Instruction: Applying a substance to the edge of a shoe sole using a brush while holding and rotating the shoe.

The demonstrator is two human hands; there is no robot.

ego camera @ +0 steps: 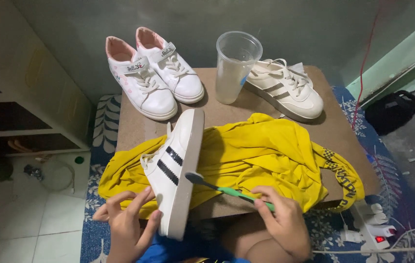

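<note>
Here the left hand (127, 224) grips a white black-striped sneaker (173, 168); right hand (283, 221) grips a green toothbrush (227, 189).

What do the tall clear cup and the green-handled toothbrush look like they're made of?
The tall clear cup looks like thin plastic: translucent, slightly cloudy, glossy rim. The green-handled toothbrush in the right hand seems smooth moulded plastic with dark bristles.

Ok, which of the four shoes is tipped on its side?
The striped white sneaker in the left hand, sole edge turned up toward the toothbrush. The other three stand upright on the board.
</note>
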